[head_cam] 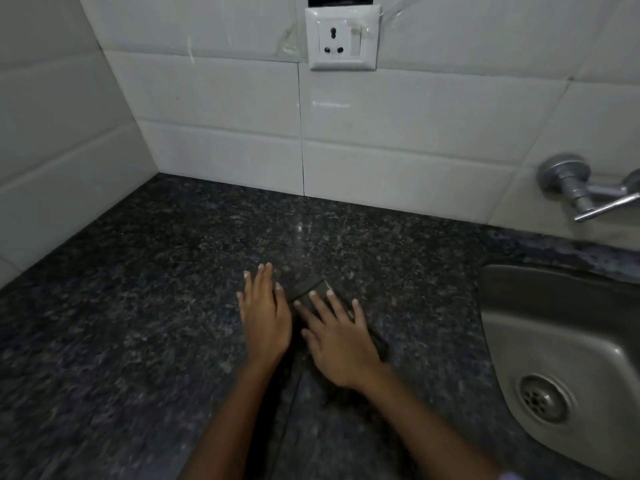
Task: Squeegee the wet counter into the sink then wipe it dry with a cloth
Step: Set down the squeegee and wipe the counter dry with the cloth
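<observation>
A dark speckled granite counter (pixel 145 306) fills the lower part of the view. Near its middle lies a dark cloth (pixel 306 289), hard to tell from the stone. My left hand (pixel 265 317) lies flat with straight fingers at the cloth's left edge. My right hand (pixel 337 337) presses flat on the cloth with fingers spread. Most of the cloth is hidden under the hands. A steel sink (pixel 568 355) with a round drain (pixel 543 398) sits at the right. No squeegee is in view.
White tiled walls meet in a corner at the back left. A white wall socket (pixel 341 38) is mounted above the counter. A metal tap (pixel 585 188) sticks out of the wall over the sink at the right edge.
</observation>
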